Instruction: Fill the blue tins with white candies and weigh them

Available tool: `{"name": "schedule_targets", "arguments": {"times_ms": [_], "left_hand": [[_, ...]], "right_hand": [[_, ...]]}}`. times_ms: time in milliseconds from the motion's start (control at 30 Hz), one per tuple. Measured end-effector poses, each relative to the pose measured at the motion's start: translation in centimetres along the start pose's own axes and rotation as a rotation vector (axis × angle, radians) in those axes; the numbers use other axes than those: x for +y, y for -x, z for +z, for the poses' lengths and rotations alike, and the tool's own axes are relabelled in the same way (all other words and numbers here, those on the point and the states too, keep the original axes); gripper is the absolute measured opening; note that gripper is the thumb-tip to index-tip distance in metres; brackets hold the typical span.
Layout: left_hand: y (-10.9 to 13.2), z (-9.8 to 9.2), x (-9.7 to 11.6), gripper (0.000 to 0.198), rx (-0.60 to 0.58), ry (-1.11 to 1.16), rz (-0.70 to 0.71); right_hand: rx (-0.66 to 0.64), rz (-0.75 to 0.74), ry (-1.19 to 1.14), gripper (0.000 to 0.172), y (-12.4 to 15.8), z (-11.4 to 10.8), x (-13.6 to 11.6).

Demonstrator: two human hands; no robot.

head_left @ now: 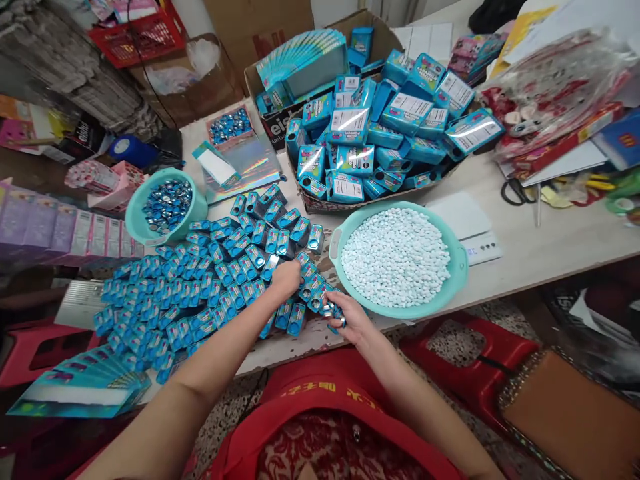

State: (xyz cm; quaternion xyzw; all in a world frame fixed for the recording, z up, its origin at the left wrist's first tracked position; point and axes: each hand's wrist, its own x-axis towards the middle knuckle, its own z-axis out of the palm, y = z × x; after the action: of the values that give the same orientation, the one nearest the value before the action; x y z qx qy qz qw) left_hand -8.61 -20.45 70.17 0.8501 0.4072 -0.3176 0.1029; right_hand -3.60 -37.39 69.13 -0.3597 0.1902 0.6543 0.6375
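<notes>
Several small blue tins [233,303] stand packed in rows on the table in front of me, some with round openings in their tops. My left hand [287,277] is closed at the right side of these rows, its fingertips down at a tin top; whatever they pinch is hidden. Close by on the right, my right hand [351,321] is curled around several small shiny round metal caps [331,311], next to the nearest tins. More blue and silver caps [167,205] lie in a turquoise bowl [134,217] at the left.
A turquoise basin [463,277] of white candies [395,257] stands right of my hands, over a white scale [483,248]. Behind it, a cardboard box [320,205] overflows with larger blue tins [350,127]. Scissors [515,192] lie right; a red stool [450,373] stands below.
</notes>
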Motion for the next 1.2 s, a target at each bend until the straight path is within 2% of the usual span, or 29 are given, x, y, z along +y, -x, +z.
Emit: {"name": "schedule_targets", "arguments": {"times_ms": [100, 200, 267, 333, 367, 433, 533, 667, 733, 800, 900, 967, 1033, 1200], "left_hand": [[0.7, 0.0, -0.2, 0.038, 0.02, -0.022, -0.016], [3.1, 0.2, -1.2, 0.037, 0.152, 0.09, 0.061], [5.1, 0.6, -1.5, 0.036, 0.21, 0.338, 0.206], [6.9, 1.5, -1.2, 0.036, 0.126, 0.664, 0.321], [7.6, 2.0, -0.8, 0.036, 0.069, 0.802, 0.336], [8.3, 3.1, 0.1, 0.03, 0.052, 0.954, 0.28], [8.2, 4.4, 0.9, 0.017, 0.106, 1.011, 0.162], [7.7, 5.1, -0.3, 0.02, -0.021, 1.355, -0.06], [7.3, 5.0, -1.4, 0.019, -0.027, 1.459, -0.153], [6.8, 4.7, -2.2, 0.012, -0.049, 1.376, -0.168], [5.6, 3.9, -2.5, 0.003, -0.074, 0.945, -0.061], [4.7, 3.1, -2.0, 0.007, -0.055, 0.555, 0.018], [4.0, 2.4, -1.2, 0.01, -0.028, 0.294, 0.048], [3.3, 1.4, 0.9, 0.04, -0.031, 0.034, -0.035]], "right_hand": [[0.031, 0.026, -0.106, 0.023, -0.2, 0.2, -0.3], [0.057, 0.031, -0.123, 0.02, -0.4, 0.3, -0.6], [0.074, 0.015, -0.113, 0.019, -0.7, 0.5, -0.6], [0.092, -0.015, -0.092, 0.019, -1.0, 0.7, -0.3], [0.103, -0.038, -0.077, 0.02, -1.2, 0.9, 0.0], [0.131, -0.106, -0.045, 0.025, -1.5, 1.2, 0.9], [0.193, -0.234, -0.001, 0.036, -1.9, 1.5, 2.2], [0.279, -0.373, 0.044, 0.042, -2.1, 1.3, 2.9], [0.264, -0.387, 0.049, 0.043, -1.9, 1.0, 2.7], [0.222, -0.37, 0.043, 0.043, -1.5, 0.7, 2.2], [0.192, -0.336, 0.029, 0.045, -0.7, 0.2, 1.4], [0.199, -0.307, 0.023, 0.047, -0.2, 0.0, 1.1], [0.204, -0.275, 0.03, 0.048, 0.2, -0.1, 0.9], [0.155, -0.201, 0.026, 0.046, 0.7, -0.3, 1.0]]}}
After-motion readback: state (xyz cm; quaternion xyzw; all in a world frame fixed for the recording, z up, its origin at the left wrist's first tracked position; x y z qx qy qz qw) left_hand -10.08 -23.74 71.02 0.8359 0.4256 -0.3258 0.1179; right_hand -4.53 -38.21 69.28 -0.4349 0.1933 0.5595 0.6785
